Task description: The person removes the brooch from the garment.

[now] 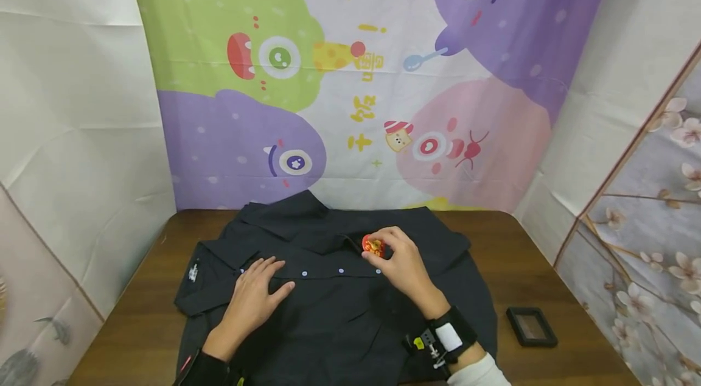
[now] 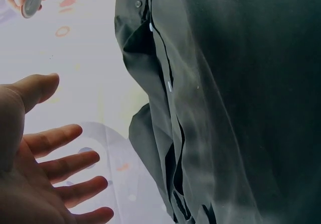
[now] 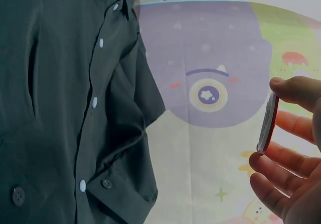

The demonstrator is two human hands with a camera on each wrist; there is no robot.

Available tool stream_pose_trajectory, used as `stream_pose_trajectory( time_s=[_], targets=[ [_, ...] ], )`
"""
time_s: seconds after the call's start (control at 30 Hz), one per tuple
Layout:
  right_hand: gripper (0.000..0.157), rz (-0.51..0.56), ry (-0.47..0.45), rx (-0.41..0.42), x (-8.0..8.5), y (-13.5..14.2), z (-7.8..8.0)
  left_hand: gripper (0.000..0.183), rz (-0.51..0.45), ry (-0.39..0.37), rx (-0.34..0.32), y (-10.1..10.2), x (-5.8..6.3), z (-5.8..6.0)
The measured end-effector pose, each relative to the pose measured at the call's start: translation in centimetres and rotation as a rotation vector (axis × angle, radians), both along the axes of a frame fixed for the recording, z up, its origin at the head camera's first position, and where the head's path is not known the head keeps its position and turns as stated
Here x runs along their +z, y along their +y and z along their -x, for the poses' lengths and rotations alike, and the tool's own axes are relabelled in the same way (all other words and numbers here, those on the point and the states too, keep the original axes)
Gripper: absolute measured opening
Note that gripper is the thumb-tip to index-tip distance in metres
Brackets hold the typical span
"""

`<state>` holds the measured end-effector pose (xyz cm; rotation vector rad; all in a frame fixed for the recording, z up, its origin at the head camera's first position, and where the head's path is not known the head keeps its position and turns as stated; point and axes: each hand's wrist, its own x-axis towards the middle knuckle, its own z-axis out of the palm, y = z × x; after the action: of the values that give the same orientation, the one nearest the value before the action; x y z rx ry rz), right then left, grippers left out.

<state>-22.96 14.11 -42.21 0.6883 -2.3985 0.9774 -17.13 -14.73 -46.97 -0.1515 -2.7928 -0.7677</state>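
A black button-up shirt (image 1: 339,313) lies spread on the table, its row of pale buttons running sideways across the head view. My right hand (image 1: 402,261) pinches a round red badge (image 1: 372,245) with a gold design, near the shirt's upper part. Seen edge-on in the right wrist view, the badge (image 3: 268,122) sits between thumb and fingers, with a pale, shiny back. Over the left part of the shirt is my left hand (image 1: 254,293), fingers spread and holding nothing. In the left wrist view, that hand (image 2: 55,169) appears apart from the cloth.
A small black square frame (image 1: 531,326) lies on the brown wooden table (image 1: 539,276) to the right of the shirt. Behind the table hangs a cartoon-print cloth (image 1: 350,179). White and floral panels stand at both sides.
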Motion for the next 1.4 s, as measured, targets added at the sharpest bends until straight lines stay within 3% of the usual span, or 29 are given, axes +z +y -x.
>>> stream_pose_trajectory(
  time_s=[0.33, 0.6, 1.4],
  targets=[
    [0.032, -0.014, 0.003, -0.046, -0.1, 1.7, -0.7, 0.048, 0.005, -0.04, 0.0, 0.2, -0.4, -0.3],
    [0.032, 0.015, 0.0, -0.047, 0.3, 2.4, -0.3, 0.047, -0.01, -0.013, 0.003, 0.2, -0.4, 0.0],
    [0.032, 0.037, -0.019, -0.077, 0.5, 4.1, 0.0, 0.047, -0.004, -0.04, -0.012, 0.1, -0.4, 0.0]
  ],
)
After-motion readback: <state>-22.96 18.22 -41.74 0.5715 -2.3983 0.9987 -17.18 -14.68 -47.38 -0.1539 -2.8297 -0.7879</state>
